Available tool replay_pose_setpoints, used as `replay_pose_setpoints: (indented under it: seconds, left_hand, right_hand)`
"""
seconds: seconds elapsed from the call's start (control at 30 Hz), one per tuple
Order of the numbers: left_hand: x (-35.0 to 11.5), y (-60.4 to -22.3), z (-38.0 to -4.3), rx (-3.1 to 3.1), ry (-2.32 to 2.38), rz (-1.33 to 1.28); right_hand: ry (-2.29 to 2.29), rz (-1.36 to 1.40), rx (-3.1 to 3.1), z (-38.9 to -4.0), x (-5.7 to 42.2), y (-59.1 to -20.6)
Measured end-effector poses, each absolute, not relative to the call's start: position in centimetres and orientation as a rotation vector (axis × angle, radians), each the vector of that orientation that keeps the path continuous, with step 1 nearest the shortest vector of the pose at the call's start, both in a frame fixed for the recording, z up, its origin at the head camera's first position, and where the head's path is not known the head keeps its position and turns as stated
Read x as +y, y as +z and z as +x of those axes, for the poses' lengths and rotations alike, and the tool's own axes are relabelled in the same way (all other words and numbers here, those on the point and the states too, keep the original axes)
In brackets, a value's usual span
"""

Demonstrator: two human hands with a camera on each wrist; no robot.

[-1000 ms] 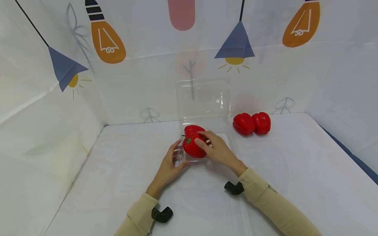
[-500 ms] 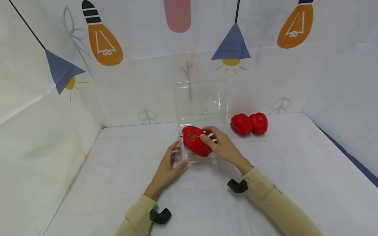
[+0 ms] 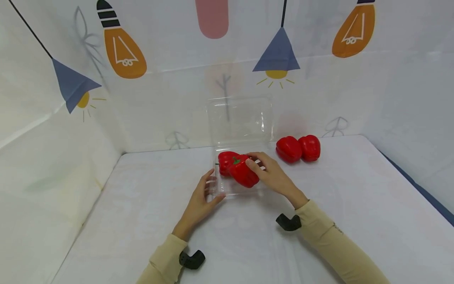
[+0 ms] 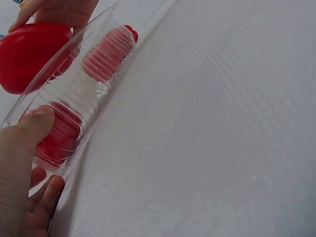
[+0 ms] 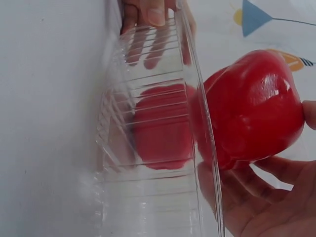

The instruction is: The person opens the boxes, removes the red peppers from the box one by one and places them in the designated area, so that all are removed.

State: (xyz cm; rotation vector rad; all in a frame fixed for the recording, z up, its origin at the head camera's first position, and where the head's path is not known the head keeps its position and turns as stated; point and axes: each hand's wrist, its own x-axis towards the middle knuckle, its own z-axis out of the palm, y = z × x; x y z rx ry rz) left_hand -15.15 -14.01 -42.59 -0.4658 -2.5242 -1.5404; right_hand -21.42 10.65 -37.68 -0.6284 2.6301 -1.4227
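A red bell pepper [image 3: 244, 173] with a green stem is gripped between the thumb and fingers of my right hand [image 3: 274, 175], over the right part of a clear plastic clamshell box [image 3: 234, 193]. Inside the box, at the left, lies another red bell pepper [image 3: 225, 161], partly hidden behind the held one. My left hand [image 3: 198, 203] holds the box's front left corner, thumb along the front and fingers at the left side. The left wrist view shows this thumb [image 4: 37, 126] over the ribbed wall. In the right wrist view the held pepper [image 5: 256, 108] is above the rim.
Two more red bell peppers [image 3: 289, 150] sit side by side on the white table [image 3: 142, 205], right of the box near the back. The box's lid [image 3: 241, 120] stands raised against the patterned backdrop [image 3: 170, 98]. Black curved pieces [image 3: 192, 260] are attached at both wrists.
My right hand has shifted the held pepper rightward and turned it, so more of the pepper in the box shows. My left hand stays at the box corner.
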Motion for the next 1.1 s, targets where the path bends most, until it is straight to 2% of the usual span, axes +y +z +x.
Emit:
replay_pose_setpoints:
  seconds: [1.1]
  left_hand:
    - [-13.9, -42.5, -15.1, -2.568, -1.541, -0.415]
  right_hand:
    - [-1.553, -0.474, 2.581, -21.5, 15.2, -36.7]
